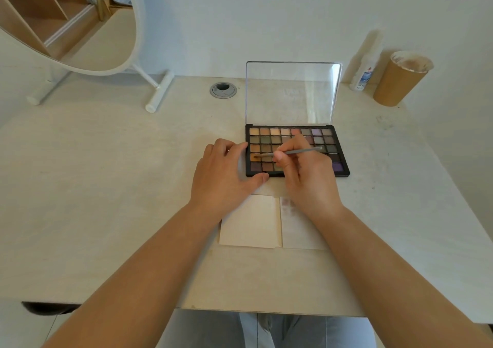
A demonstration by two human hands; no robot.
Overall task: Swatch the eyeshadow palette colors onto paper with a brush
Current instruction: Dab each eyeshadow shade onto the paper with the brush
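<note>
A: Nearest, cream square paper sheets (250, 222); right forearm hides part of the swatched sheet.

B: Grip?

A: Right hand (306, 177) pinches thin grey metal brush (293, 152), axis sideways, bristles pointing left onto an orange pan. Left hand (224, 171) flat, fingers straight, touching black rectangular eyeshadow palette (344, 173), clear lid upright beyond.

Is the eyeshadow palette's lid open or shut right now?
Open. The clear plastic lid stands upright behind the black eyeshadow palette, leaving the colour pans exposed to the grey brush.
</note>
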